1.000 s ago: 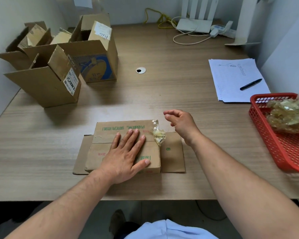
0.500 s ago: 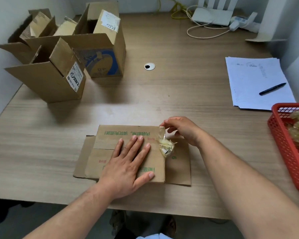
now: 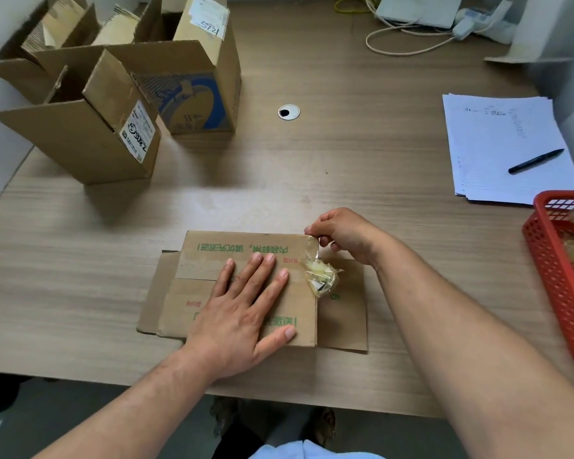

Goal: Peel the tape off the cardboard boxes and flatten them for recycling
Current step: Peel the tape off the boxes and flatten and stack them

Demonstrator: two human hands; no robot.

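While the left hand (image 3: 242,313) presses flat-fingered on the stiff flattened box (image 3: 246,289), the right hand (image 3: 342,235) pinches the thin, sticky tape (image 3: 314,248) at its far corner, likely the best hold.

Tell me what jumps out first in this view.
The left hand presses flat on the flattened box at the near edge of the desk, while the right hand pinches clear tape at its far right corner. Open boxes stand far left; a red basket sits right.

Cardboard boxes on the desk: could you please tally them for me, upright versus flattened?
Upright: 3 (labelled front box, blue-printed box, rear box; overlapping, so roughly)
Flattened: 1 (flattened box under the left hand)
Total: 4
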